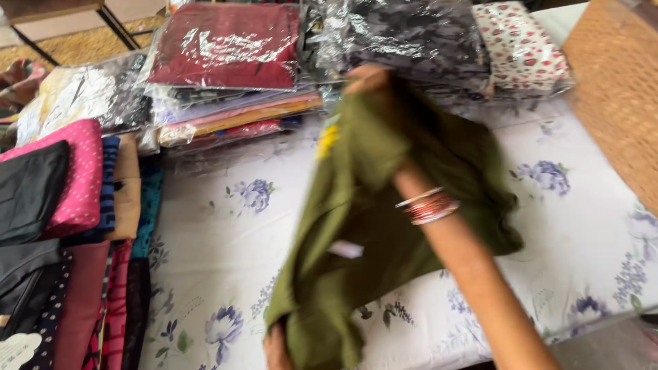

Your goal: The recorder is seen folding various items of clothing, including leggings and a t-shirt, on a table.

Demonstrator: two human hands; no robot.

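Olive-green garment (pixel 370 226) is held up over the floral bedsheet (pixel 226 226), motion-blurred. Right hand (pixel 367 79) is at the top of the cloth, near the far stacks, closed onto a fold of it as far as the blur lets me read; the forearm runs down across the fabric with red and silver bangles (pixel 428 205) at the wrist. Left hand (pixel 276 346) is at the bottom edge of the frame, mostly hidden under the lower hem, looks clamped on it but the fingers aren't visible.

Risks, judged from here:
- The garment hangs bunched and twisted between the two hands; a fold made now would likely come out uneven.
- A small white tag (pixel 345 249) sits loose on the front; it could catch on the bangles.
- The right hand is just beside the plastic-wrapped packets, maroon (pixel 223 44) and dark printed (pixel 411 38); those wraps look slick, so a sweep of the cloth may slide the stack.
- The lower hem grip is thin; the fabric could slip off and drop past the bed edge.
- The folded cloth pile (pixel 75 185) at left is well apart, so low risk there.
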